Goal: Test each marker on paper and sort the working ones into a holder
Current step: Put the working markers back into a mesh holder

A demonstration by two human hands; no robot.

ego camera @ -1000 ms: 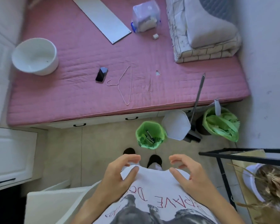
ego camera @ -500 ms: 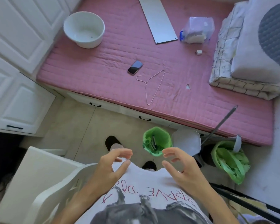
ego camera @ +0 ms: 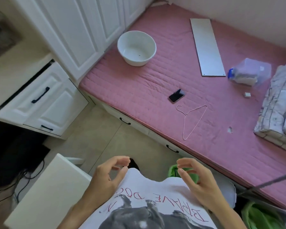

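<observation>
My left hand (ego camera: 106, 176) and my right hand (ego camera: 196, 180) hover in front of my white printed shirt, fingers loosely curled, holding nothing. A small green-lined bin (ego camera: 173, 171) stands on the floor just behind my right hand, mostly hidden by it. No marker, paper or holder shows in this view.
A pink mattress (ego camera: 139, 90) carries a white basin (ego camera: 136, 47), a phone (ego camera: 176, 96), a wire hanger (ego camera: 192, 120), a grey board (ego camera: 207, 47), a plastic box (ego camera: 249, 71) and folded bedding (ego camera: 277, 109). White cabinets (ego camera: 45, 100) stand left, a white surface (ego camera: 45, 192) lower left, another green bin (ego camera: 261, 217) lower right.
The view has swung left: cabinets and the dark area under the desk came in, the bins and bedding slid right. Both hands stay raised and empty before my chest.
</observation>
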